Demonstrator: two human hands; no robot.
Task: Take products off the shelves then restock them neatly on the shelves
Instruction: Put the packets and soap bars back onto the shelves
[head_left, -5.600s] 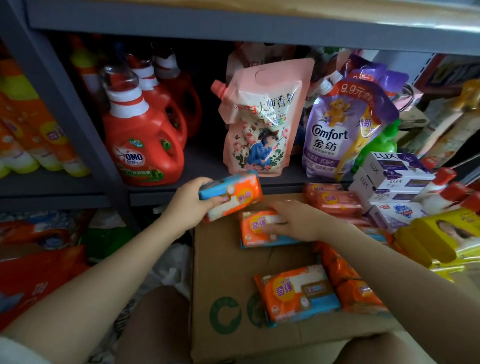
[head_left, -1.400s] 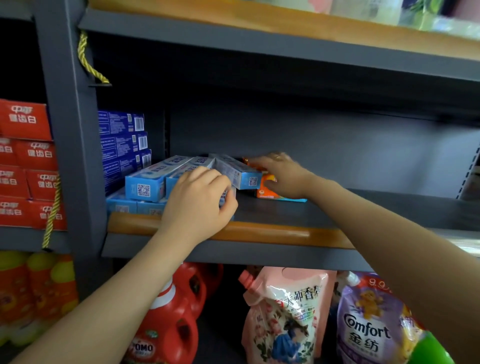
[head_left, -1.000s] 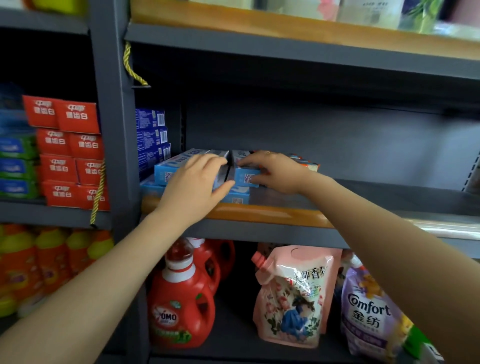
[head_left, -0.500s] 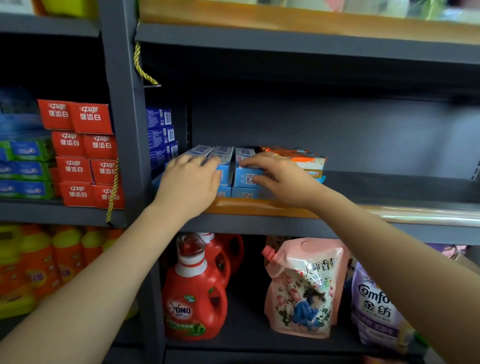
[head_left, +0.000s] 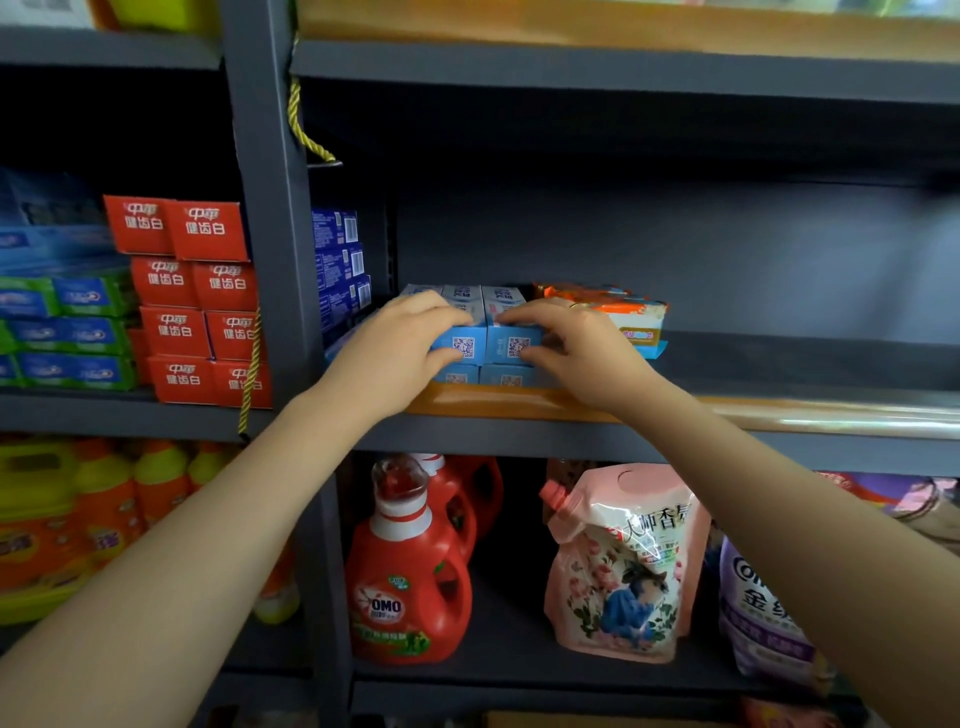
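Light blue toothpaste boxes (head_left: 511, 347) lie stacked at the left end of the middle shelf (head_left: 779, 415), their QR-code ends facing me. My left hand (head_left: 400, 345) grips the left box of the top layer, fingers over its top and thumb under its end. My right hand (head_left: 576, 348) grips the box beside it in the same way. Orange soap packs (head_left: 628, 317) sit stacked just right of the boxes, behind my right hand.
Dark blue boxes (head_left: 340, 265) stand against the grey upright post (head_left: 270, 218). Red toothpaste boxes (head_left: 200, 306) fill the left bay. Below are a red OMO detergent bottle (head_left: 410, 582), a pink refill pouch (head_left: 623, 561) and a purple Comfort pouch (head_left: 763, 618). The middle shelf is bare to the right.
The blue boxes, askew a second ago, now lie side by side with ends facing out. Both hands have closed around the top boxes. The view has shifted left.
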